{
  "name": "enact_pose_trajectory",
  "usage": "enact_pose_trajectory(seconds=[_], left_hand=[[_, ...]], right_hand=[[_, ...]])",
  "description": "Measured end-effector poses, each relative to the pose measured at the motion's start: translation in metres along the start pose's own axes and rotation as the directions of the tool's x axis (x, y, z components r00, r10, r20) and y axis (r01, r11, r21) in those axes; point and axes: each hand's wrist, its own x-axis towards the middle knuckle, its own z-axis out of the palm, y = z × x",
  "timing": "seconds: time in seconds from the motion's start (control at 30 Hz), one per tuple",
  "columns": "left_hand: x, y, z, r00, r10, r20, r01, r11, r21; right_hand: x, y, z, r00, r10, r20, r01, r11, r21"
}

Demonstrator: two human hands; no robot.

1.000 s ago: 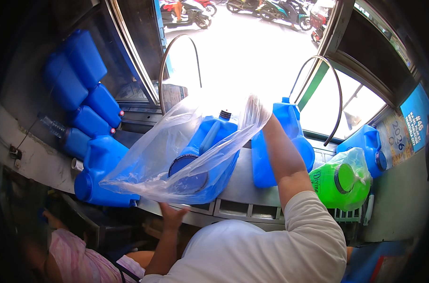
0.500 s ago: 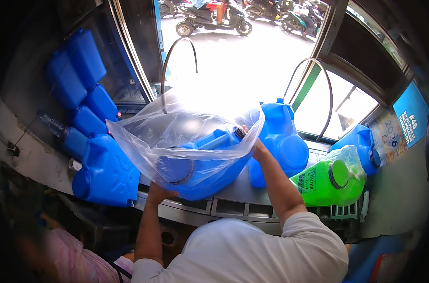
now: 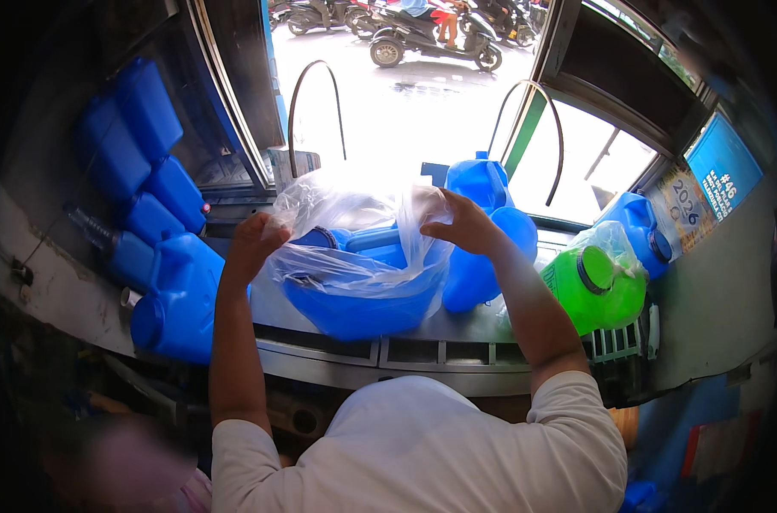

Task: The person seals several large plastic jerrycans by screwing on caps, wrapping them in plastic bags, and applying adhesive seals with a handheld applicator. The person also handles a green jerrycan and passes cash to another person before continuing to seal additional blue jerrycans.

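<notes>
A blue water jug (image 3: 354,309) rests on the metal counter inside a clear plastic bag (image 3: 354,267). The bag's mouth is gathered up around the jug, and its dark-rimmed cap and handle show through the opening. At the bag's left rim, my left hand (image 3: 258,241) pinches the plastic. My right hand (image 3: 463,224) grips the opposite rim, fingers curled over the film. Just right of the bag stand more blue jugs (image 3: 512,248), close to my right wrist.
A bagged bright green jug (image 3: 576,295) stands on the right beside another blue jug (image 3: 632,227). Blue jugs (image 3: 179,291) are stacked at the left. Two thin curved hoses (image 3: 559,154) rise along the counter's far edge. Beyond the opening, a scooter (image 3: 435,38) is on the street. A person (image 3: 140,466) is at lower left.
The jug has gone from tilted in my hands to resting on the counter. My left hand has moved from beneath it up to the bag's rim; my right has left the jug's neck.
</notes>
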Motion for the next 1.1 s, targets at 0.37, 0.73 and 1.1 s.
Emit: enact_pose_trajectory(seconds=[0.37, 0.73, 1.1], left_hand=[[-0.015, 0.0, -0.127, 0.935, -0.037, -0.352, -0.17, 0.825, -0.539], [-0.006, 0.006, -0.078, 0.999, -0.007, -0.042, -0.011, 0.913, -0.407], [-0.01, -0.032, -0.129, 0.996, -0.007, -0.083, -0.051, 0.738, -0.673]], right_hand=[[-0.012, -0.011, -0.108, 0.916, -0.027, -0.401, 0.172, 0.928, 0.329], [-0.012, -0.021, -0.11, 0.99, 0.065, -0.129, -0.057, 0.997, 0.059], [-0.026, 0.006, -0.125, 0.975, 0.068, -0.211, -0.043, 0.991, 0.123]])
